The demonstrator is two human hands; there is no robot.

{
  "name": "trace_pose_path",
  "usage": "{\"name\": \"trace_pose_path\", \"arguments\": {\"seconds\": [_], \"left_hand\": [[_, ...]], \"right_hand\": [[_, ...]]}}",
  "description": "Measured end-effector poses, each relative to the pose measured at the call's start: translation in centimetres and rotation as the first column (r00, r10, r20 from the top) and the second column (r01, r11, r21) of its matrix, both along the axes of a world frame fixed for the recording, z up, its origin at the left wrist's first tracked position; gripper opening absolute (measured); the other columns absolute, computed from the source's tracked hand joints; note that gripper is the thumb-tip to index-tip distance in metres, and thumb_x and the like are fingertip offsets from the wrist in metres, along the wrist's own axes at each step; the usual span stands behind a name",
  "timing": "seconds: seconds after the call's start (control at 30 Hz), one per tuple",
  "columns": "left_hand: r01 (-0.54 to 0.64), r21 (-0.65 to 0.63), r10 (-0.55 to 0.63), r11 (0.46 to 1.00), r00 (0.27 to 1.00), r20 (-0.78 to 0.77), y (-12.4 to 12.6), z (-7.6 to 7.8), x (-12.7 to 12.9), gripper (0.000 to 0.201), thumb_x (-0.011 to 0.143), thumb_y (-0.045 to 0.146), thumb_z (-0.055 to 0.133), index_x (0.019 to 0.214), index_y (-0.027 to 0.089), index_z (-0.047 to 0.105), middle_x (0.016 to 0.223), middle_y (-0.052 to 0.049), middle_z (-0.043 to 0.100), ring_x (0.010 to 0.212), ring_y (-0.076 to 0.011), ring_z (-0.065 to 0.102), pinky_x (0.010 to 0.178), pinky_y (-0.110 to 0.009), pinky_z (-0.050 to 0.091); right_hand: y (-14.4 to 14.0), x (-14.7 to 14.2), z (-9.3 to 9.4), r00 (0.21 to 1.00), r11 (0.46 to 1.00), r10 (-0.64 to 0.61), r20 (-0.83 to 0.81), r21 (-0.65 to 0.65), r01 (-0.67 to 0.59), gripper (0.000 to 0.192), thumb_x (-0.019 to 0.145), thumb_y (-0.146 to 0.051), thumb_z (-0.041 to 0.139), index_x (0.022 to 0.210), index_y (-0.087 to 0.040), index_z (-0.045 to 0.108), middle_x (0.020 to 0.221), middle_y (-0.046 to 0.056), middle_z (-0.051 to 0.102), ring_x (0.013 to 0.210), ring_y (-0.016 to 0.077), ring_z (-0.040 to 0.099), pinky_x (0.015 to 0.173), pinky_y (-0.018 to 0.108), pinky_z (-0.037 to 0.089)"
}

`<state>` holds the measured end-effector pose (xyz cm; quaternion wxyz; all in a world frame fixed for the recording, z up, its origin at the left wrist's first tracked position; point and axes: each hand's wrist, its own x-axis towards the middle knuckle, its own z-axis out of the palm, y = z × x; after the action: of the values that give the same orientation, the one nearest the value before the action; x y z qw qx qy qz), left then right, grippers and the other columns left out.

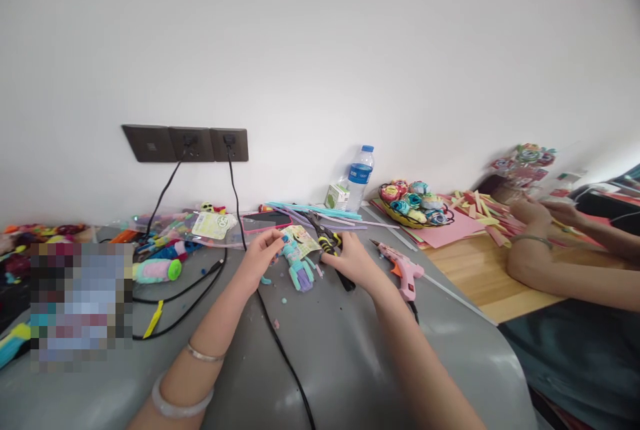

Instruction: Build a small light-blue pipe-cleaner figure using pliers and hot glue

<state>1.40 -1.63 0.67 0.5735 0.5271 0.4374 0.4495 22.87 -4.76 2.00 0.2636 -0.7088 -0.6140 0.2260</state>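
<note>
Pastel-coloured craft figure lies on the grey tabletop, pinched in the grip of the left hand; the right hand clasps black-and-yellow pliers just beside it, a pink glue gun nearby.

Grey cover on table: smooth, soft-looking, bit shiny. Glue gun right of it: pink plastic, glossy. Desk beyond gun: light wood, smooth. Water bottle behind gun, by wall: clear plastic. Sheet nr bottle: pink paper, matt.
</note>
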Motion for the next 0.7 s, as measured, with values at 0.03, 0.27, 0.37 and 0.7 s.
{"name": "trace_pose_path", "arguments": {"seconds": [0.03,0.27,0.37,0.7], "left_hand": [[0.005,0.017,-0.005,1.0,1.0,-0.024,0.1,0.1,-0.3,0.033,0.066,0.049,0.071,0.073,0.02,0.057,0.063,0.005,0.044,0.056,-0.0097,0.038,0.051,-0.02,0.032],[0.16,-0.116,-0.191,0.98,0.92,-0.342,1.0,0.5,-4.5,0.028,0.062,0.044,0.076,0.066,0.018,0.067,0.052,0.006,0.043,0.043,-0.0073,0.028,0.043,-0.022,0.02],[0.143,-0.149,-0.198,0.978,0.856,-0.478,1.2,0.1,-5.3,0.021,0.058,0.037,0.077,0.061,0.018,0.071,0.049,0.003,0.048,0.041,-0.0085,0.029,0.041,-0.023,0.018],[0.161,0.015,-0.117,0.987,0.777,-0.618,1.4,0.3,-5.8,0.012,0.058,0.03,0.071,0.054,0.019,0.073,0.051,-0.003,0.06,0.048,-0.0157,0.044,0.048,-0.026,0.026]], "right_hand": [[0.9,-0.2,-0.2,0.993,1.0,-0.022,0.112,-0.008,0.023,0.046,0.07,-0.035,0.069,0.11,-0.016,0.056,0.115,0.015,0.057,0.112,0.0357,0.052,0.092,0.042,0.041],[4.2,-1.9,-1.9,0.922,0.998,-0.014,0.386,-0.054,0.038,0.048,0.079,-0.036,0.067,0.118,-0.007,0.063,0.124,0.024,0.056,0.119,0.04,0.05,0.099,0.044,0.04],[4.0,-1.7,-2.2,0.929,1.0,-0.015,0.371,0.007,0.014,0.043,0.087,-0.038,0.059,0.116,-0.008,0.067,0.123,0.023,0.059,0.118,0.0389,0.051,0.102,0.045,0.038],[-4.2,5.1,0.0,0.988,0.923,-0.147,-0.055,0.351,0.157,0.031,0.086,-0.042,0.052,0.104,-0.02,0.063,0.094,0.011,0.07,0.084,0.0273,0.064,0.08,0.041,0.048]]}}
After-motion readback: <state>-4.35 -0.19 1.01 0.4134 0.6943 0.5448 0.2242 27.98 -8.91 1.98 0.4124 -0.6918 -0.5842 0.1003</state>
